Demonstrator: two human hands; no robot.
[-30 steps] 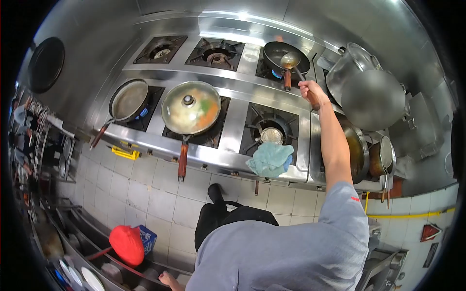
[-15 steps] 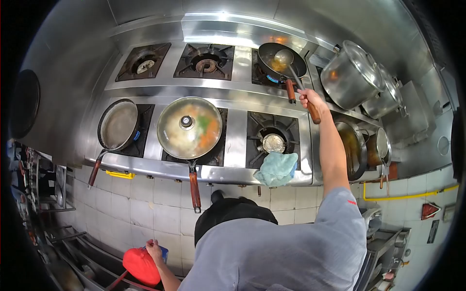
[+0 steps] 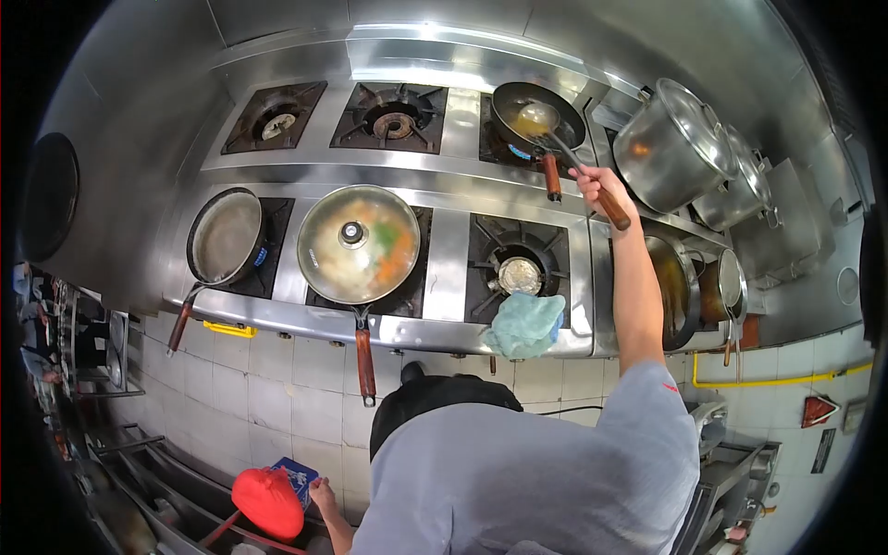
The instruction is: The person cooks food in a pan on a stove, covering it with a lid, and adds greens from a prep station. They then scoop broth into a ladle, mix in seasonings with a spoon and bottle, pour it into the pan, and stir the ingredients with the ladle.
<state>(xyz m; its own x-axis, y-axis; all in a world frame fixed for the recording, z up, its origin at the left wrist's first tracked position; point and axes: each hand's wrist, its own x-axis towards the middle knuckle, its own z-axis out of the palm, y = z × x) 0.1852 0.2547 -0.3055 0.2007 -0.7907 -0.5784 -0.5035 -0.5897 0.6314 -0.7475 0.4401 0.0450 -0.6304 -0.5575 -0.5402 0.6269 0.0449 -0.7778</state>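
My right hand grips the wooden handle of a ladle, whose round bowl dips into yellowish liquid in a black frying pan. A blue flame burns under this pan at the back right. Low on the left, my left hand hangs by my side with its fingers curled and nothing visible in them. Beside it are a blue flat item and a bright red bundle. I cannot tell whether the fingers touch the blue item.
A glass-lidded pan of vegetables and a pan of cloudy liquid sit on front burners, handles jutting out. A teal cloth lies over the stove edge. Large steel pots and a dark wok stand to the right.
My right hand has moved slightly right, and the ladle's bowl has shifted lower in the pan. My left hand has moved right and down, away from the red bundle.
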